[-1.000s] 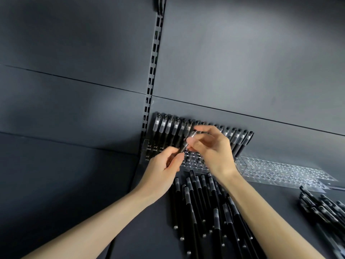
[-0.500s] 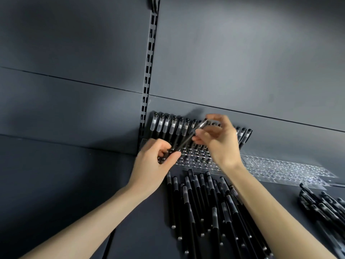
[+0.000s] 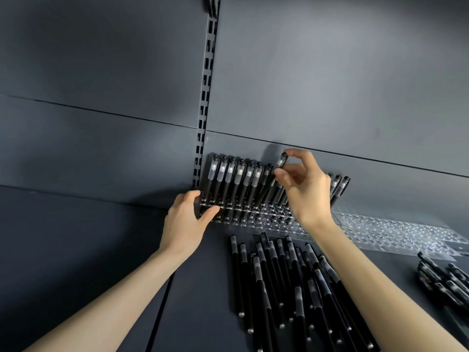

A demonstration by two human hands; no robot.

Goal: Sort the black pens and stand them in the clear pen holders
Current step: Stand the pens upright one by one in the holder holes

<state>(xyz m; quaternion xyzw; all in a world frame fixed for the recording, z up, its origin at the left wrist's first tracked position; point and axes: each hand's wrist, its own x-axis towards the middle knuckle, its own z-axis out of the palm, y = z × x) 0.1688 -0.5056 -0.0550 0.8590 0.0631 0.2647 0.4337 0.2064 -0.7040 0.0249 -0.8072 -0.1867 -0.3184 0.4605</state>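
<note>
A clear pen holder (image 3: pixel 256 216) with rows of round holes stands against the back wall, and several black pens (image 3: pixel 234 179) with frosted caps stand in its back row. My right hand (image 3: pixel 303 189) pinches the cap end of one black pen (image 3: pixel 282 160), which leans upright over the holder. My left hand (image 3: pixel 186 219) grips the holder's left end between thumb and fingers. A heap of loose black pens (image 3: pixel 291 280) lies on the dark shelf in front of the holder.
A second clear holder (image 3: pixel 396 232) with no pens in it lies to the right along the wall. Another pile of black pens (image 3: pixel 446 280) lies at the far right. A slotted metal upright (image 3: pixel 206 102) runs up the dark back wall.
My right hand has raised the pen from a slant to nearly upright over the holder. My left hand let go of the pen's lower end and moved left to the holder's end.
</note>
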